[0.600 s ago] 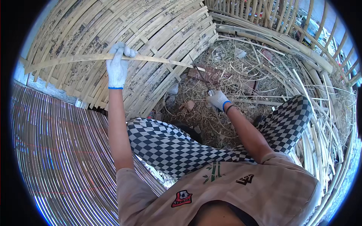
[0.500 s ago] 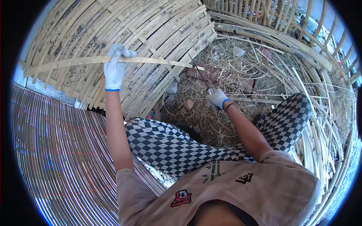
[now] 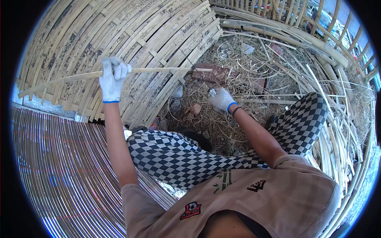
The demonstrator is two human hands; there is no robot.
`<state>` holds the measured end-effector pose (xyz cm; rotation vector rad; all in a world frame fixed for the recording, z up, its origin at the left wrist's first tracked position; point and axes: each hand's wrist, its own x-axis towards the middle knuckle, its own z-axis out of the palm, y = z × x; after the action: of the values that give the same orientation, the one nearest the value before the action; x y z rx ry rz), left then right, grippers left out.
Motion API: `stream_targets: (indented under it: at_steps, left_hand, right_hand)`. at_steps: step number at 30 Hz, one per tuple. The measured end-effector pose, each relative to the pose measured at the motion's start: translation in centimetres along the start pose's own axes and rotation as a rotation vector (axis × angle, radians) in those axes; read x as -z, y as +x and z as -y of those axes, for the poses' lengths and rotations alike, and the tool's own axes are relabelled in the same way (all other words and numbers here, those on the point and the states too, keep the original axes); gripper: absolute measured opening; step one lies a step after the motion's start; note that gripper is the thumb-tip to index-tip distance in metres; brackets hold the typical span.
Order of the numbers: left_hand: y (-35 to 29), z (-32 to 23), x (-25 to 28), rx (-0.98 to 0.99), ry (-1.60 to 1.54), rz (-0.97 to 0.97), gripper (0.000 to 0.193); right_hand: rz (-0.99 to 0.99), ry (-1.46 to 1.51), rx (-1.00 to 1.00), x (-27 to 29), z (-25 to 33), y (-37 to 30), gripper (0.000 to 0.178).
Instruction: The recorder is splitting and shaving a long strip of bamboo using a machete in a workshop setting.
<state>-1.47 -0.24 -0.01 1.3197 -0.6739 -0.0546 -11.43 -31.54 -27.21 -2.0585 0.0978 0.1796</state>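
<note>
My left hand [image 3: 112, 79], in a white knit glove with a blue cuff, is closed around a long, thin bamboo strip [image 3: 162, 70]. The strip runs from the far left to above the ground litter and curves down at its left end. My right hand [image 3: 222, 100], gloved the same way, is wrapped around a knife [image 3: 212, 92]. Its metal shows at the fist, and the thin dark blade slants up and left toward the strip's right end. Whether blade and strip touch, I cannot tell.
A woven bamboo panel [image 3: 135, 39] stands at the far left, beside a ribbed sheet [image 3: 67, 166]. Reddish bricks [image 3: 216, 74] lie among curled shavings [image 3: 254, 71]. Split bamboo strips [image 3: 331, 139] are piled on the right, and bamboo poles [image 3: 317, 47] edge the back.
My left hand has shifted left and slightly down with the bamboo strip. My right hand with the knife has moved a little left and up, and the blade has tilted farther left.
</note>
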Motion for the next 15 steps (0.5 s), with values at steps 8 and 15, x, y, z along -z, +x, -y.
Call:
stream_targets:
  at_steps: [8,15]
  left_hand:
    - [-1.0,-0.2,-1.3,-0.017,-0.161,-0.091,0.050]
    - [-0.3,1.5,1.2,0.004,-0.209,-0.225,0.053]
  right_hand:
    - [-0.063,0.005,0.183,-3.9,0.5,1.7,0.027]
    - [0.166,-0.186,-0.028,-2.8,-7.4,5.7,0.030]
